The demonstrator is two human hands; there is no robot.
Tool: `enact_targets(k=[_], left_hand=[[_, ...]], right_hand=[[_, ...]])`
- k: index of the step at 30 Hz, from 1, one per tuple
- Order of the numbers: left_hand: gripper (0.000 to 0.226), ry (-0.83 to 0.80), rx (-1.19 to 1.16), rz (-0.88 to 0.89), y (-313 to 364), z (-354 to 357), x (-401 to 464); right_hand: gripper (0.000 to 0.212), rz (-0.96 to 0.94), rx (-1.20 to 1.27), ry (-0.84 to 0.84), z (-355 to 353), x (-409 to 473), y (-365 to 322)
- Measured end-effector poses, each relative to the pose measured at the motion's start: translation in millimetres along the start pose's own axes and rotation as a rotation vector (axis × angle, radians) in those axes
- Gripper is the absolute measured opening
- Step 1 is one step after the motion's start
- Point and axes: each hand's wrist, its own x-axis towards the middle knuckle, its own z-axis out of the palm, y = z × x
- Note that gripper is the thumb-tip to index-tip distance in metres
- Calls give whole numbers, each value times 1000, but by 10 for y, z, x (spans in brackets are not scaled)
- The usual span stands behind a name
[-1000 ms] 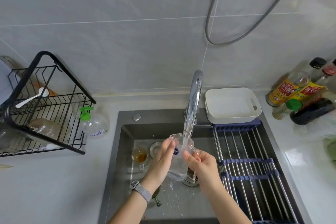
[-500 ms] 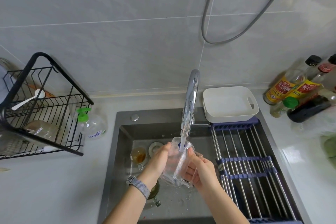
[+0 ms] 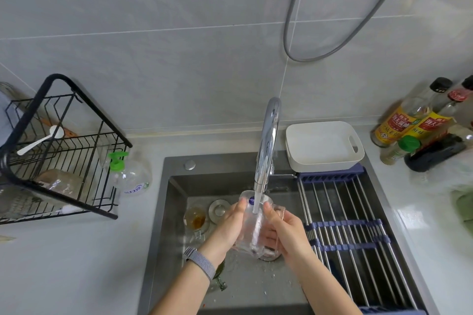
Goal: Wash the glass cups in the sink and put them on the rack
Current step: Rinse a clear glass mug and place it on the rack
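Leftmost, black wire rack [image 3: 58,156] sits on the tabletop [image 3: 76,263] w/ a white spoon [image 3: 41,139] lying in it; a clear soap bottle w/ green pump [image 3: 129,174] stands just beside it. Next, the sink [image 3: 163,212]: a dirty glass cup w/ brown residue [image 3: 195,217] rests on the basin floor beside the round drain cover [image 3: 219,208]. Mid-basin, left hand [image 3: 229,225], watch band on the wrist, wraps its fingers round the left side of a clear glass cup [image 3: 252,225]; right hand [image 3: 284,231] curls round the cup's right side, by the handle. Cup is held under the faucet [image 3: 267,146], water running into its mouth. Right of that, a roll-up drying rack [image 3: 345,225] spans the sink, white basin [image 3: 323,146] at its far end. Far right, sauce bottles [image 3: 414,125] stand on the tabletop.
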Motion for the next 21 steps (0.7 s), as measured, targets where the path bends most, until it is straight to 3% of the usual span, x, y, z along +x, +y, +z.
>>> enact_targets(k=[5,8,14,21], left_hand=[[69,98,-270,-51,-4,16,76],[66,118,-443,5,-36,-8,95],[50,115,-490,118,-36,-42,89],[60,64,-371,170,-26,-67,53]], right_hand=[[41,-216,-181,-70,-1,-67,-32],[49,-268,-172,-176,-5,-77,7],[51,-326,-192,-67,-37,-71,115],[53,-400,-180,-63,39,-130,71]])
